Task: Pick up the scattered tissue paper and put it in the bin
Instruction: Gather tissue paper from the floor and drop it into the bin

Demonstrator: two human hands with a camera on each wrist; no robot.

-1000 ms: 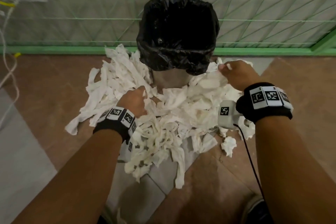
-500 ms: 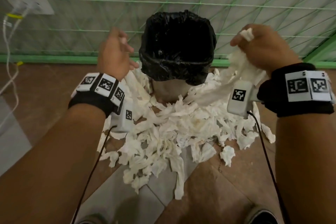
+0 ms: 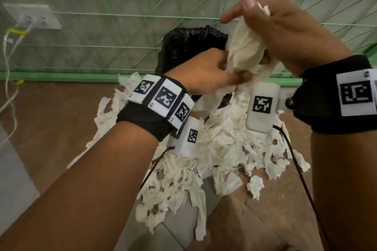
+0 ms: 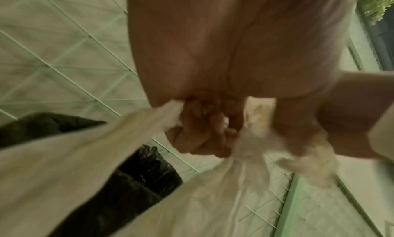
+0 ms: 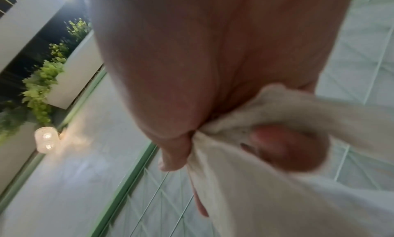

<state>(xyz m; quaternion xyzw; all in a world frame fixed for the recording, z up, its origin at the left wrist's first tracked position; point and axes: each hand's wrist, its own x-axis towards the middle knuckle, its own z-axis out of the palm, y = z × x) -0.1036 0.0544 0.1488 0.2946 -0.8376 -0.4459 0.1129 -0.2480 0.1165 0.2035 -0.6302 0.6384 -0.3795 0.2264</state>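
Both hands meet in front of the bin (image 3: 183, 47), a small can lined with a black bag, and hold one bunch of white tissue paper (image 3: 244, 53) above its near right rim. My right hand (image 3: 271, 32) grips the top of the bunch, with a strip trailing down. My left hand (image 3: 214, 71) clutches it from below; in the left wrist view its fingers (image 4: 204, 127) curl round tissue (image 4: 106, 165) over the black bag (image 4: 127, 190). In the right wrist view, tissue (image 5: 266, 156) fills my right hand (image 5: 213, 122). A big pile of torn tissue (image 3: 214, 149) lies on the floor.
A wall with green netting (image 3: 122, 16) stands right behind the bin, with a green kerb (image 3: 61, 76) along its foot. A wall socket (image 3: 32, 16) with white cables is at the left. The floor (image 3: 51, 118) is brown and grey tile.
Both hands rose from the pile with tissue, then came together. The left hand moved right to join the right hand's bunch in front of the bin.
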